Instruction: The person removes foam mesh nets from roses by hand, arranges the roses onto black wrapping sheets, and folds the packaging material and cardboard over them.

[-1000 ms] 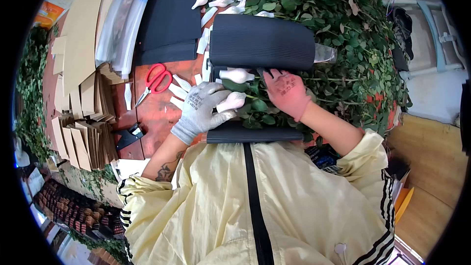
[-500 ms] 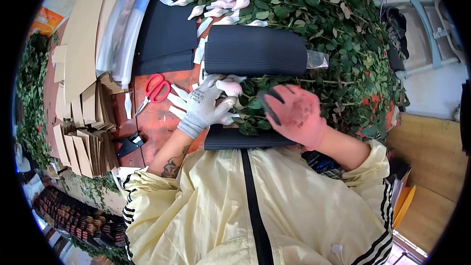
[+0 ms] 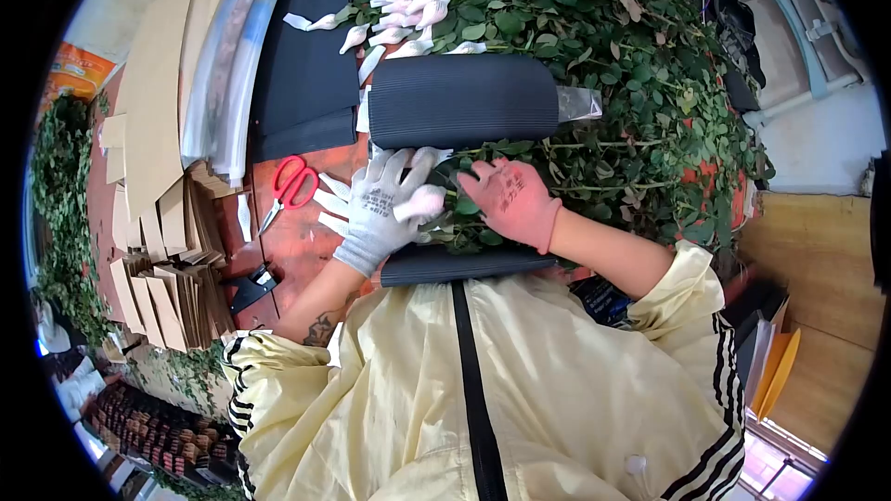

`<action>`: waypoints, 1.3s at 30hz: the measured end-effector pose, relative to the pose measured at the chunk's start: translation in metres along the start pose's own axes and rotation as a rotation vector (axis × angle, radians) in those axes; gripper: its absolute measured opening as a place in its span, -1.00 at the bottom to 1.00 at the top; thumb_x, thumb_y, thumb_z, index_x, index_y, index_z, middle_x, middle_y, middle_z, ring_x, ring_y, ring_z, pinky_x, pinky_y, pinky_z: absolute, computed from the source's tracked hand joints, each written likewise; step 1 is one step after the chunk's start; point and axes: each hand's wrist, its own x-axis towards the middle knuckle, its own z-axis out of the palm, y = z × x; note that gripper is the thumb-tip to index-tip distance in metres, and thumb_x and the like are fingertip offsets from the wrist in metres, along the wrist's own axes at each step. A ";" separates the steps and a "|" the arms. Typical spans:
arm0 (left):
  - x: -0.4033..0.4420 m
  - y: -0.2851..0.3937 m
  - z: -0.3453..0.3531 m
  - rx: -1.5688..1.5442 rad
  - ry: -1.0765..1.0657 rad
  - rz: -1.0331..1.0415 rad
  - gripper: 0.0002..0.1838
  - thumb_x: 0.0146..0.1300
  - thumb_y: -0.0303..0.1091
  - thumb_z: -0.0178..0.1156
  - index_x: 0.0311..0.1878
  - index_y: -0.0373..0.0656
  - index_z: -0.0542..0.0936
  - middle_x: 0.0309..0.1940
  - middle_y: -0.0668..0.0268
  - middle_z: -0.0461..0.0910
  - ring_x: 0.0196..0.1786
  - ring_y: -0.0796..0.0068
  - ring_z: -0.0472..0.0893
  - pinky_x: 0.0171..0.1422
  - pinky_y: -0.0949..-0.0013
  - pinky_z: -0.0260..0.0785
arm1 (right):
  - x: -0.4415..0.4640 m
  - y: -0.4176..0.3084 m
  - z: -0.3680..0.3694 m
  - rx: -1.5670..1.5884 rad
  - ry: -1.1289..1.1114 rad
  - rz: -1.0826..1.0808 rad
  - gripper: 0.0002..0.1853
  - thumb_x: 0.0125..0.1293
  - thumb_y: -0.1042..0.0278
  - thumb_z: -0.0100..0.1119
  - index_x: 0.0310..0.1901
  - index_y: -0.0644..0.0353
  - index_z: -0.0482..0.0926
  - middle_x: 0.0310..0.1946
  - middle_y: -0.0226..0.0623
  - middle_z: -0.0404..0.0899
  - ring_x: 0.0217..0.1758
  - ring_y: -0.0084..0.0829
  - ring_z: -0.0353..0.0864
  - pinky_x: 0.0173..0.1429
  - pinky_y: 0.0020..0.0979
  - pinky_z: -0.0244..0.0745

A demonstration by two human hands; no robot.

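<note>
My left hand, in a grey-white glove, lies over the rose heads with its fingers spread. A pale pink rose in white netting rests against its thumb side, and other netted heads are partly hidden under the fingers. My right hand, in a pink-red glove, is just right of that rose, its fingers curled at the leafy stem; the grip itself is partly hidden. Dark corrugated sheeting folds over the bunch beyond my hands, and its near edge shows close to my jacket.
Red-handled scissors and a black tape dispenser lie left on the red table. Cardboard pieces, clear plastic sleeves and black sheets are farther left. Leafy rose stems spread over the right; more netted roses lie beyond.
My right hand has moved left and down, with its fingers drawn in at the stem beside the rose. The left fingers have spread flatter, and the rose sits lower against that hand.
</note>
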 end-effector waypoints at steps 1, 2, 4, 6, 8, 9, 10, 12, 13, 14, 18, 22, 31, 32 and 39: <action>-0.001 -0.002 0.001 0.003 0.001 -0.002 -0.26 -0.19 -0.02 0.33 0.18 0.04 0.43 0.06 0.22 0.41 0.12 0.17 0.40 0.12 0.09 0.22 | 0.000 0.000 0.005 0.000 0.002 -0.003 -0.47 0.03 0.26 0.15 0.12 0.14 0.44 -0.11 -0.23 0.52 -0.04 -0.30 0.52 0.00 -0.33 0.42; -0.003 -0.004 0.001 -0.038 0.051 0.085 -0.29 -0.18 -0.04 0.32 0.16 0.02 0.45 0.07 0.23 0.41 0.14 0.18 0.39 0.13 0.09 0.23 | 0.000 0.000 0.012 -0.067 0.035 -0.051 -0.47 0.04 0.26 0.13 0.11 0.14 0.44 -0.12 -0.24 0.52 -0.05 -0.30 0.52 -0.01 -0.34 0.42; -0.005 -0.004 0.005 -0.134 0.107 0.153 -0.34 -0.15 -0.07 0.32 0.12 -0.03 0.51 0.14 0.23 0.40 0.21 0.15 0.36 0.20 0.07 0.21 | 0.000 0.002 0.015 -0.041 0.095 -0.082 -0.50 0.04 0.28 0.07 0.10 0.11 0.45 -0.18 -0.28 0.52 -0.12 -0.35 0.54 -0.05 -0.38 0.42; -0.002 0.002 0.000 -0.178 0.077 0.153 -0.30 -0.15 -0.05 0.32 0.15 -0.05 0.49 0.16 0.20 0.39 0.23 0.11 0.34 0.25 0.05 0.17 | -0.002 0.006 0.005 0.012 0.128 -0.071 -0.58 0.10 0.31 -0.01 0.05 0.11 0.46 -0.24 -0.30 0.51 -0.18 -0.34 0.55 -0.11 -0.37 0.42; 0.008 0.011 -0.005 -0.240 -0.095 0.159 -0.20 -0.15 0.00 0.31 0.22 -0.12 0.40 0.23 0.12 0.35 0.32 0.04 0.26 0.37 0.00 0.06 | -0.008 0.010 0.008 0.033 0.254 -0.077 -0.68 0.14 0.34 -0.09 -0.05 0.10 0.47 -0.34 -0.35 0.50 -0.28 -0.36 0.56 -0.19 -0.36 0.41; 0.010 0.013 -0.001 -0.174 -0.165 0.188 -0.16 -0.14 -0.01 0.30 0.26 -0.16 0.34 0.26 0.10 0.31 0.35 0.02 0.22 0.41 -0.01 0.01 | -0.012 0.009 0.020 0.020 0.261 -0.050 -0.51 0.02 0.29 0.05 0.07 0.13 0.46 -0.24 -0.30 0.50 -0.19 -0.37 0.54 -0.10 -0.38 0.42; 0.008 0.012 0.002 -0.120 -0.184 0.213 -0.18 -0.12 -0.03 0.29 0.27 -0.15 0.34 0.28 0.10 0.28 0.36 0.01 0.19 0.43 -0.01 -0.03 | -0.018 0.007 0.010 0.017 0.204 -0.021 -0.51 0.03 0.28 0.04 0.08 0.13 0.46 -0.24 -0.30 0.50 -0.19 -0.37 0.54 -0.10 -0.39 0.41; 0.009 0.014 0.003 -0.039 -0.239 0.230 -0.22 -0.07 -0.04 0.25 0.27 -0.13 0.34 0.31 0.09 0.24 0.39 -0.03 0.14 0.47 -0.02 -0.11 | -0.031 0.006 -0.003 0.001 0.239 0.016 -0.53 0.11 0.34 -0.09 0.12 0.10 0.46 -0.36 -0.36 0.50 -0.25 -0.38 0.52 -0.14 -0.38 0.36; 0.012 0.016 0.002 -0.046 -0.235 0.238 -0.22 -0.07 -0.04 0.25 0.27 -0.13 0.34 0.31 0.09 0.24 0.39 -0.03 0.14 0.47 -0.02 -0.11 | -0.036 0.007 -0.005 -0.005 0.235 0.024 -0.53 0.11 0.34 -0.09 0.12 0.10 0.46 -0.36 -0.36 0.50 -0.25 -0.38 0.52 -0.14 -0.38 0.36; 0.014 0.017 0.002 -0.055 -0.281 0.215 -0.22 -0.07 -0.04 0.25 0.27 -0.13 0.34 0.31 0.09 0.25 0.39 -0.03 0.13 0.47 -0.02 -0.11 | -0.040 0.009 -0.007 -0.050 0.302 0.019 -0.52 0.11 0.34 -0.09 0.12 0.12 0.45 -0.35 -0.36 0.50 -0.23 -0.39 0.52 -0.13 -0.38 0.35; 0.009 0.013 0.004 -0.053 -0.278 0.251 -0.19 -0.06 -0.06 0.24 0.27 -0.27 0.30 0.30 -0.02 0.21 0.39 -0.10 0.12 0.46 -0.04 -0.13 | -0.046 0.005 -0.019 -0.039 0.219 0.044 -0.49 0.07 0.31 -0.08 0.12 0.17 0.42 -0.30 -0.37 0.48 -0.21 -0.43 0.49 -0.11 -0.41 0.33; 0.002 0.010 0.018 -0.132 -0.142 0.200 -0.20 -0.04 -0.01 0.28 0.24 -0.28 0.33 0.24 0.00 0.29 0.34 -0.09 0.18 0.41 -0.04 -0.03 | -0.052 0.016 -0.026 -0.087 0.023 -0.003 -0.37 0.03 0.09 0.05 0.17 0.20 0.37 -0.07 -0.29 0.44 0.06 -0.40 0.42 0.20 -0.38 0.25; 0.016 0.009 -0.003 -0.104 -0.107 0.340 -0.33 -0.02 -0.04 0.23 0.12 -0.27 0.38 0.13 -0.03 0.37 0.29 0.02 0.26 0.39 0.03 0.03 | -0.046 0.019 -0.015 0.295 0.098 -0.024 -0.42 -0.06 0.33 0.26 0.09 0.20 0.43 -0.02 -0.21 0.50 0.07 -0.22 0.47 0.21 -0.26 0.33; 0.014 0.009 0.004 -0.076 -0.116 0.322 -0.31 -0.02 -0.03 0.23 0.13 -0.27 0.37 0.16 -0.01 0.35 0.30 0.03 0.25 0.40 0.02 0.00 | -0.045 0.020 -0.013 0.289 0.046 -0.038 -0.42 -0.06 0.35 0.24 0.09 0.19 0.43 -0.03 -0.20 0.51 0.06 -0.20 0.47 0.20 -0.25 0.34; 0.011 0.009 0.005 -0.130 -0.217 0.218 -0.20 -0.03 0.01 0.27 0.28 -0.17 0.30 0.27 0.09 0.29 0.37 0.04 0.18 0.45 -0.02 -0.10 | -0.108 0.048 -0.090 0.280 0.453 0.099 -0.37 -0.11 0.49 0.22 0.14 0.18 0.41 -0.04 -0.22 0.52 -0.02 -0.25 0.53 0.17 -0.32 0.37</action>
